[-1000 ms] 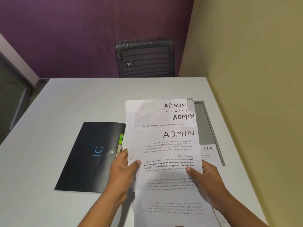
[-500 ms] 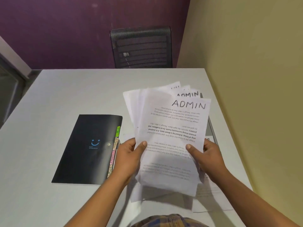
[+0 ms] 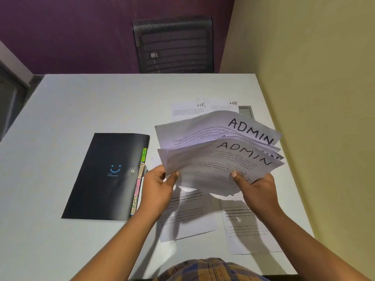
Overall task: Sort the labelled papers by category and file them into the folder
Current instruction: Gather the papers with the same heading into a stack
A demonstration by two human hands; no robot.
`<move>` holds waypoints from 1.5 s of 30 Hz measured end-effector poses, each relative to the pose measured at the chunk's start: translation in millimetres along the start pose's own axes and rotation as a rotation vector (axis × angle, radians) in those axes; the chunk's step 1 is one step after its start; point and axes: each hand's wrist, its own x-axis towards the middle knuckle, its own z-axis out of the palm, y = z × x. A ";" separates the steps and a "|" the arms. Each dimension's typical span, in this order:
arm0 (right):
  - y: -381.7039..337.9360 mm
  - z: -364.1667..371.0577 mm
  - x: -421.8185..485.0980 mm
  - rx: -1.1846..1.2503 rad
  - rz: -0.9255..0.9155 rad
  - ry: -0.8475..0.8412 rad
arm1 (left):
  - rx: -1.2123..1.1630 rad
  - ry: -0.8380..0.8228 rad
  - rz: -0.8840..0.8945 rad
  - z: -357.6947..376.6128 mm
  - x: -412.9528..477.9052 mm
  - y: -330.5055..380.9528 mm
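- ADMIN papers: fanned stack held above the tabletop, right of the black folder. Far edges bow upward; "ADMIN" is readable on two sheets.
- Left hand: grip closed on the stack's near-left corner, thumb on top, fingers curled under. Forearm enters from bottom-left.
- Right hand: grip closed on the near-right edge, thumb on top, fingers hidden under the paper.
- Folder lies flat and shut, with coloured index tabs sticking out of its right edge, just beside the left hand.
- HR sheets lie flat beyond the stack; two more printed sheets lie on the tabletop below the hands.
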 end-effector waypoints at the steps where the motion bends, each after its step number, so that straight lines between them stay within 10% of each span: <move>1: 0.5 -1.2 -0.4 0.019 -0.013 -0.001 | 0.007 0.000 0.007 -1.0 -0.3 -0.7; 45: 28.1 17.0 5.5 -0.413 -0.015 -0.243 | 0.320 0.066 -0.115 -20.1 1.3 -51.8</move>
